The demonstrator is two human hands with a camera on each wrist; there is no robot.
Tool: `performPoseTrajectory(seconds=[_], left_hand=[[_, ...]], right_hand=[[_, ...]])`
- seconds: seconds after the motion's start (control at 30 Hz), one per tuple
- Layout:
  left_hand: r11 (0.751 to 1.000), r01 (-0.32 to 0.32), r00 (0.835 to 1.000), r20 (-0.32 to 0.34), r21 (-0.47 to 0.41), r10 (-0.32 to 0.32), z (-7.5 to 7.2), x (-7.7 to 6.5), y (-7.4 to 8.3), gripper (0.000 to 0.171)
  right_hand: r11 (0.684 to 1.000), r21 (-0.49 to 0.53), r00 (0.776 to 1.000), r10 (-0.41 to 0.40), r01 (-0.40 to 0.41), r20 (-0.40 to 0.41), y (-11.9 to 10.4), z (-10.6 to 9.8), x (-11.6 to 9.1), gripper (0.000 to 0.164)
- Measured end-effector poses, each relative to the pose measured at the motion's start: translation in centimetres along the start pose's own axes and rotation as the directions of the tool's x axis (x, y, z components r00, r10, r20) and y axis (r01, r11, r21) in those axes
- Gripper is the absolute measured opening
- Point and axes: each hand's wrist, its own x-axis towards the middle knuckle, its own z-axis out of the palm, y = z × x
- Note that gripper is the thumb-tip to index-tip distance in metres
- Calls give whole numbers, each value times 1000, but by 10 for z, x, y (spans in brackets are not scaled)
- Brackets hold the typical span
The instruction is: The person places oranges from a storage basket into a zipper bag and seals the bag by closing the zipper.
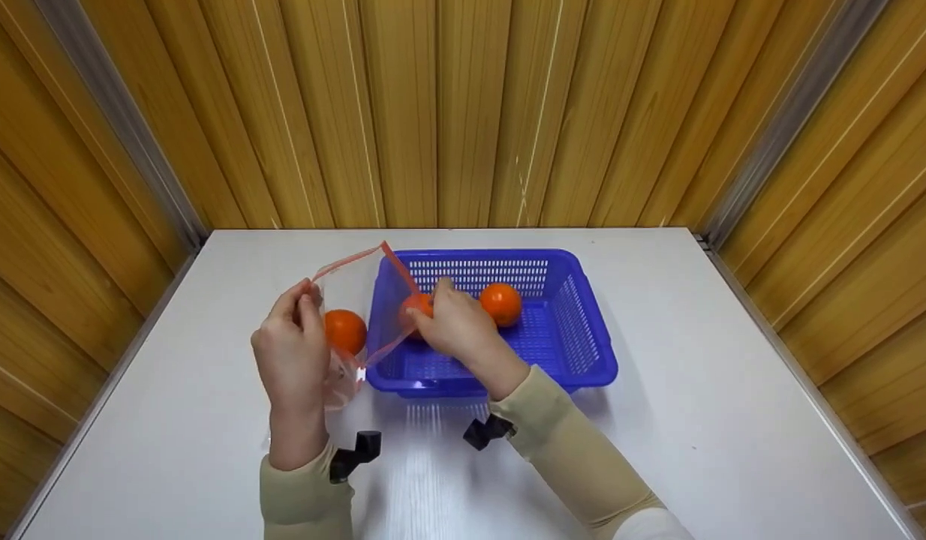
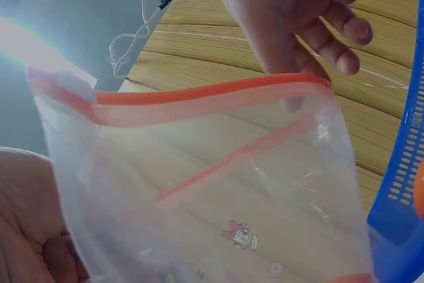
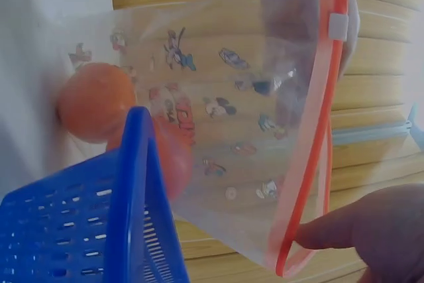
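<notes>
A clear zip bag (image 3: 218, 97) with a red-orange zip edge, white slider and cartoon prints is held up with its mouth spread. My left hand (image 1: 292, 349) pinches the left side of that mouth. On the opposite side, my right hand (image 1: 459, 322) grips the zip edge between thumb and finger, other fingers loose in the left wrist view. One orange (image 1: 345, 331) appears at the bag, left of the blue basket (image 1: 598, 330). Another orange (image 1: 412, 319) shows through the film, partly behind the right hand. In the right wrist view, two oranges (image 3: 97, 102) show through the bag.
Inside the basket a further orange (image 1: 500, 304) lies near its far wall. The basket stands on a white table (image 1: 680, 420), with wood-look panels (image 1: 463, 112) at the back and sides. A pale coiled cable (image 2: 142, 28) hangs in the left wrist view.
</notes>
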Motion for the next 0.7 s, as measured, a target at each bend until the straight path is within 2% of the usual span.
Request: performPoseTrajectory(seconds=[0.07,0.17,0.3,0.43,0.6,0.7], left_hand=[[1000,6,1000,-6,-3,-6,-1,1,-1,30],[1000,16,1000,-21,-23,-16,-4,1,0,30],[998,-5,997,-83,-65,0,-8,-1,1,30],[994,-30,991,-133,-104,16,-11,-1,0,30],[991,-21,994,-112,-134,6,-9,1,-1,32],[993,-22,995,-98,-119,10,-7,1,-2,31]], right_hand=[[1000,10,999,-18,17,47,2,-1,1,34],[995,86,996,-53,46,74,1,-2,1,37],[974,203,995,-99,100,-12,-5,-2,-2,29],[949,271,986,-141,161,-92,-9,-1,-4,28],[931,301,977,-178,206,-119,-6,4,-3,29],[930,308,979,-175,199,-105,-5,6,-2,29]])
